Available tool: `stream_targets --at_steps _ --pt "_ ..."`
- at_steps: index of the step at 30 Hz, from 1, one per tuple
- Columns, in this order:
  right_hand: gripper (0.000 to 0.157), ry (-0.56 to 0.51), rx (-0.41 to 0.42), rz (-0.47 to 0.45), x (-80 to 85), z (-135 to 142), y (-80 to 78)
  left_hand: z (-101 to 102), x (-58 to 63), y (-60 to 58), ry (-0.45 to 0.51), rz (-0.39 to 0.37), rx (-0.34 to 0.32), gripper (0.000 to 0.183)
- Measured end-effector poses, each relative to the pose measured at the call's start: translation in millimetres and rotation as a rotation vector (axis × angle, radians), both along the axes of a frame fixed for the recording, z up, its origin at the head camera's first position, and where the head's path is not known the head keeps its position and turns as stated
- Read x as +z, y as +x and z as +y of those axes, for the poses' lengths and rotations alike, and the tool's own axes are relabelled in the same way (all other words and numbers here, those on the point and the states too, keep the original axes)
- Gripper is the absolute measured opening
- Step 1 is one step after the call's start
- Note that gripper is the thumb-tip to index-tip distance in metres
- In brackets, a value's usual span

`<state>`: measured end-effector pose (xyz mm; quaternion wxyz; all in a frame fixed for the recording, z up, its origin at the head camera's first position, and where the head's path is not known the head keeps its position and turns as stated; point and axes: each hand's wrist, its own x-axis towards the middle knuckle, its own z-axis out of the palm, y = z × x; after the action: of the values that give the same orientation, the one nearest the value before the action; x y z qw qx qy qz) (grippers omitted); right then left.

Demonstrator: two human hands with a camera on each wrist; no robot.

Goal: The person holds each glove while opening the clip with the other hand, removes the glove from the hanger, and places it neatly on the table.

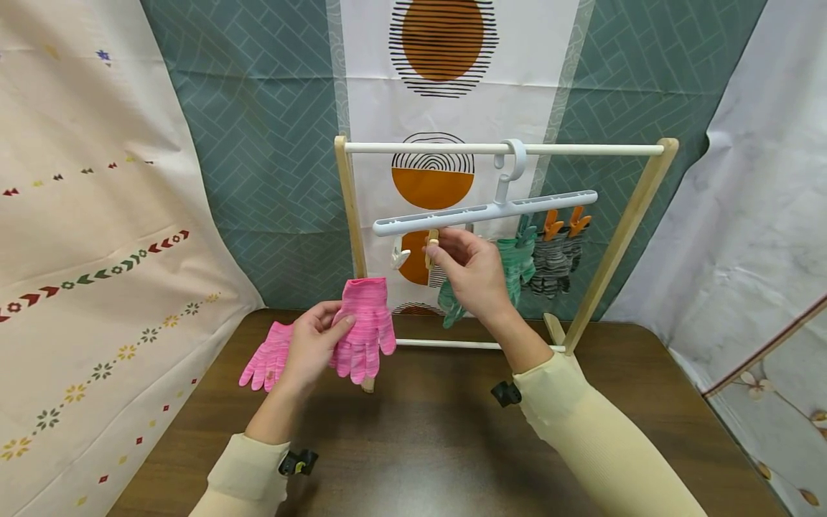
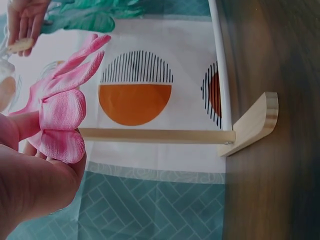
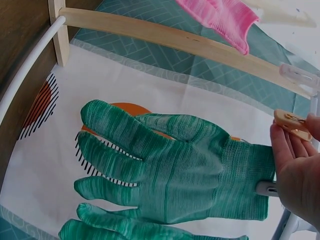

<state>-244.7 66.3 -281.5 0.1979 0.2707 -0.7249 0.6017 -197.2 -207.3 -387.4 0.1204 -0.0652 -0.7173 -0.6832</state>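
My left hand [image 1: 315,339] pinches a pink knit glove [image 1: 365,323] between thumb and fingers, its cuff up and its fingers hanging down. Behind that wrist, a second pink glove [image 1: 266,359] lies on the table. A tan clothespin [image 3: 291,121] is pinched in my right hand [image 1: 477,276], just below the light grey hanger [image 1: 452,216]. Beside it a white clip [image 1: 398,255] hangs from the hanger's left end. Green gloves [image 3: 180,170] hang close to my right hand, one cuff held by a grey clip [image 3: 266,188].
The hanger hooks over the top bar of a wooden rack [image 1: 620,244] and tilts, its right end higher. Orange clips [image 1: 552,225] hold dark grey striped gloves [image 1: 550,266] on the right. The brown table [image 1: 413,445] meets patterned cloths [image 1: 258,143] at the back and sides.
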Motion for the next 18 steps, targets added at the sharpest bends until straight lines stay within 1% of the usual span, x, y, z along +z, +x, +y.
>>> stream_targets --at_steps 8,18 --pt "0.035 0.006 0.001 0.002 -0.3 0.3 -0.4 -12.3 -3.9 -3.2 -0.014 -0.014 0.052 0.033" --pt "0.035 -0.005 -0.003 0.011 -0.7 0.2 -0.4 -28.9 -10.5 -8.9 -0.013 -0.015 0.059 0.035"
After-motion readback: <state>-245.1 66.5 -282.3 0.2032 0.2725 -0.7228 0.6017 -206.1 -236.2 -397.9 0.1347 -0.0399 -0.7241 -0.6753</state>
